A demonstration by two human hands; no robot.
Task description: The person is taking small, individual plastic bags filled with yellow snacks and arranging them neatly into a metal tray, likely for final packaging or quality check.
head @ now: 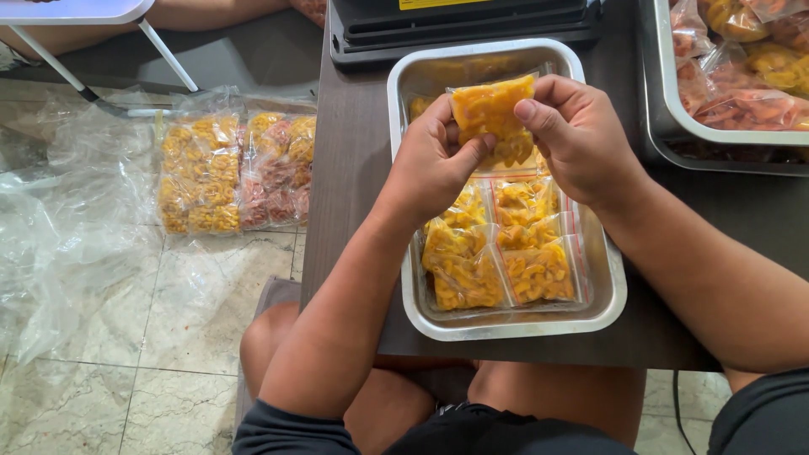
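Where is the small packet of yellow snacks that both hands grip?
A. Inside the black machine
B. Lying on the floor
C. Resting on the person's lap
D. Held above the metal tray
D: the left hand and right hand pinch the packet over the metal tray, which holds similar packets.

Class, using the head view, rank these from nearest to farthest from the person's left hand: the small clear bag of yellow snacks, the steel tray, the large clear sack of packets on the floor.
1. Small clear bag of yellow snacks: pinched by the left hand.
2. Steel tray: directly beneath.
3. Large clear sack of packets: far left, on the floor.
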